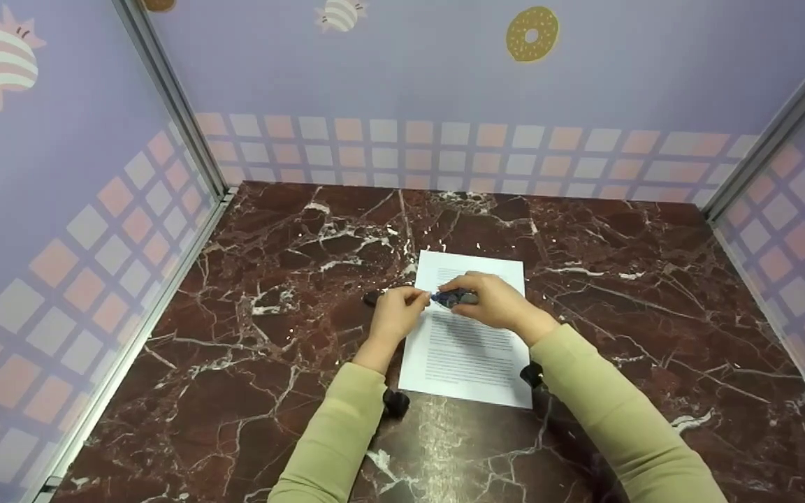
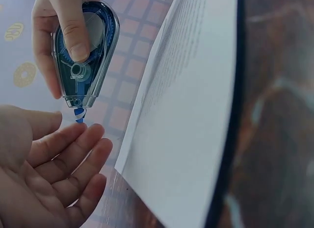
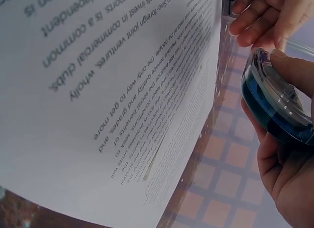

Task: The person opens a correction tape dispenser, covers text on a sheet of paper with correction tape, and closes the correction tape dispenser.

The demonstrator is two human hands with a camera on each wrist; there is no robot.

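Note:
My right hand [image 1: 492, 300] grips a correction tape dispenser [image 2: 86, 56] with a clear and blue teardrop case, thumb on one face. Its blue tip [image 2: 79, 115] points at my left hand [image 1: 395, 314]. In the left wrist view the left fingers are loosely extended, the index fingertip at the tip and the thumb slightly apart from it. Beneath both hands lies a printed sheet of paper [image 1: 472, 363]. A pale strip [image 3: 154, 162] crosses its text in the right wrist view.
A small dark object [image 1: 371, 299] lies beside the left hand, partly hidden by it. The dark red marble-patterned table [image 1: 270, 391] carries scattered white flecks. Patterned panels [image 1: 444, 84] enclose its back and sides.

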